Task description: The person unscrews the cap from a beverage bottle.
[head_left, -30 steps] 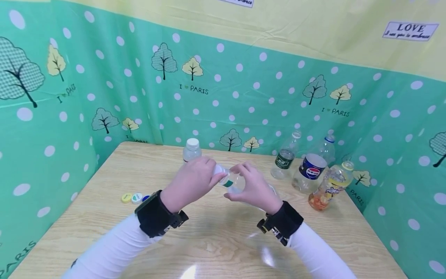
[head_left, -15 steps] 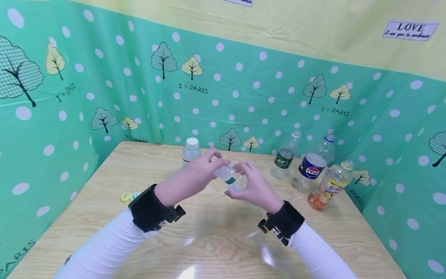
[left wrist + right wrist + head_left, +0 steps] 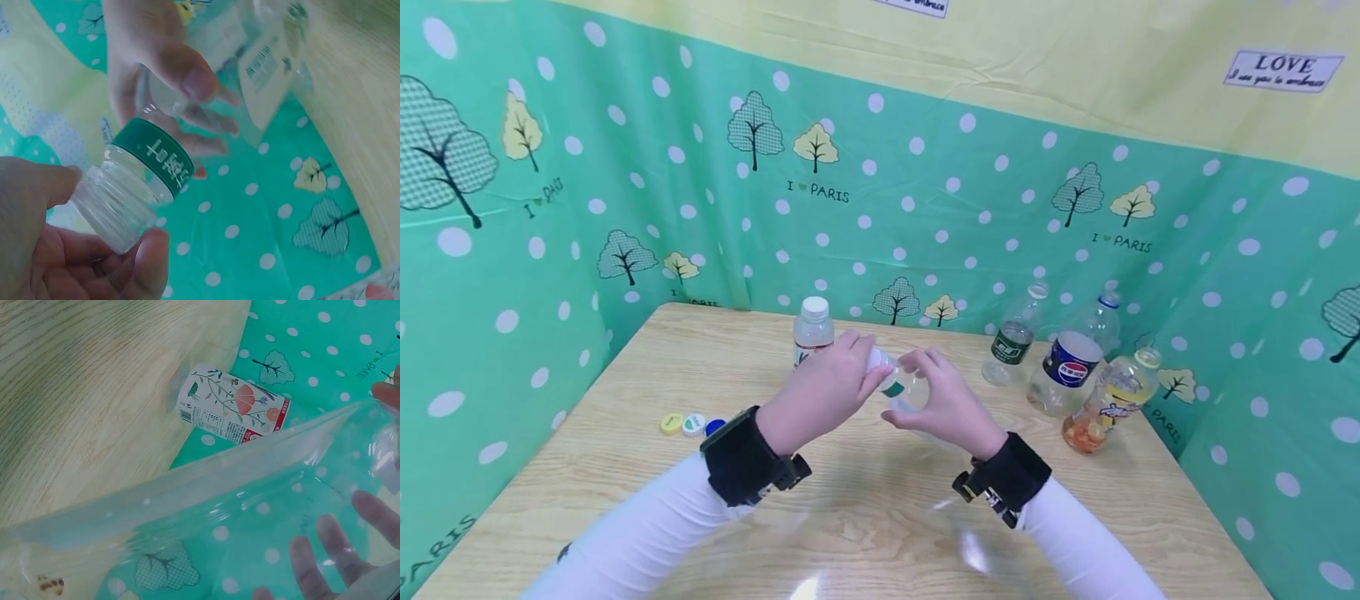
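Note:
A large clear plastic bottle is held tilted over the table, its neck pointing left in the head view. My right hand grips its body near the shoulder, with the fingers showing through the clear wall in the right wrist view. My left hand pinches the pale ribbed cap between thumb and fingers. Below that cap runs a green band with white lettering. Behind the left hand stands a smaller bottle with a white cap; its flowered label shows in the right wrist view.
On the table's left lie a yellow cap, a white-and-green cap and a blue cap. At the right stand a green-labelled bottle, a Pepsi bottle and an orange-bottomed bottle. A green dotted curtain surrounds the table.
Half a second ago the left hand's fingers were raised and looser over the cap; now they are closed round it again, wrist shifted slightly right. The right hand has stayed nearly still.

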`<state>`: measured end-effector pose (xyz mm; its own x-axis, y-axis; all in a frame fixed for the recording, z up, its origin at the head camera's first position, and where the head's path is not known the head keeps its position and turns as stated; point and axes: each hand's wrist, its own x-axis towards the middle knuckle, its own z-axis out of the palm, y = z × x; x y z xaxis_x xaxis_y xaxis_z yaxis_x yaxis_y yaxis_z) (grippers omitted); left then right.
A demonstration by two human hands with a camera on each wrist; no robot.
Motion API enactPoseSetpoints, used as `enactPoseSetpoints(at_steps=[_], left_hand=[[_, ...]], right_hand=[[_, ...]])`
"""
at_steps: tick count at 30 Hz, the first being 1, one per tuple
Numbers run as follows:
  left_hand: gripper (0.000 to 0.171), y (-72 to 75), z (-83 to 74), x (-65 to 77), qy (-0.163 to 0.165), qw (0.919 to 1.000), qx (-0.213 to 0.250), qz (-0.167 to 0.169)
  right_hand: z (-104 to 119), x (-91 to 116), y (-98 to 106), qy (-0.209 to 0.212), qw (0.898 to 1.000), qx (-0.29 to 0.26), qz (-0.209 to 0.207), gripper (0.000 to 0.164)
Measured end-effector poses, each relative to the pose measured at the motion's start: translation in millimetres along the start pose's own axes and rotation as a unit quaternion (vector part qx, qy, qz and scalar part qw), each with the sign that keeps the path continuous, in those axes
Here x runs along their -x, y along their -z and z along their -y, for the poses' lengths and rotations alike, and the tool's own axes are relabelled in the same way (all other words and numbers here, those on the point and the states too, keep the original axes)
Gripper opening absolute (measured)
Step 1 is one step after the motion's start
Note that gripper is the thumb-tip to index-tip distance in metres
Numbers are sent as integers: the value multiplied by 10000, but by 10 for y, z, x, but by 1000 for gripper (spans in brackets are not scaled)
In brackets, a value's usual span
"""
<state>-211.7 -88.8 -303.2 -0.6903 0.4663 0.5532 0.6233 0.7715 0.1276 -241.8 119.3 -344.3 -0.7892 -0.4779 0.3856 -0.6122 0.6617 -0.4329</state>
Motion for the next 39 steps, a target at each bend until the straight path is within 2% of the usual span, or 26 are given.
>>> enactPoseSetpoints(at_steps=[4, 9, 11, 13, 15, 17, 21, 23, 25, 28, 32, 36, 39], left_hand=[[43, 48, 24, -24, -332, 9984, 445, 110], [54, 153, 98, -49, -798, 9931, 687, 514], [52, 177, 117, -58, -954, 9925, 507, 579], [41, 179, 124, -64, -1080, 9927, 67, 527], [31, 163, 122, -65, -1037, 9936, -187, 408], [30, 126, 118, -60, -864, 9954, -341, 227], [38, 41, 116, -35, -229, 9997, -29, -126], [39, 12, 117, -30, -164, 9995, 115, -245], [40, -1, 119, -33, -308, 9985, 281, -343], [46, 15, 135, -54, -886, 9943, 505, -318], [55, 65, 167, -91, -1539, 9878, 254, -6], [48, 100, 171, -117, -1673, 9856, -96, 208], [35, 102, 159, -113, -1562, 9874, -144, 225]], right_hand=[[10, -3, 9, 36, 9999, -96, -36, 61], [23, -7, 44, -53, 9996, -265, -51, 60], [20, -10, 55, -44, 9997, -239, -55, 60], [18, -15, 61, -18, 9997, -226, -45, 60], [16, -21, 65, 3, 9997, -237, -52, 61], [10, -23, 67, -23, 9997, -229, -77, 60], [4, -18, 56, 49, 9999, -44, -87, 60], [5, -15, 46, 128, 9999, 20, -71, 60], [11, -17, 38, 199, 9998, -8, -68, 60], [8, -17, 37, 200, 9997, -81, -116, 60], [-3, -6, 63, 28, 9999, -148, -47, 60], [-7, 5, 81, -87, 9998, -193, 16, 61], [-5, 7, 82, -116, 9997, -215, 18, 62]])
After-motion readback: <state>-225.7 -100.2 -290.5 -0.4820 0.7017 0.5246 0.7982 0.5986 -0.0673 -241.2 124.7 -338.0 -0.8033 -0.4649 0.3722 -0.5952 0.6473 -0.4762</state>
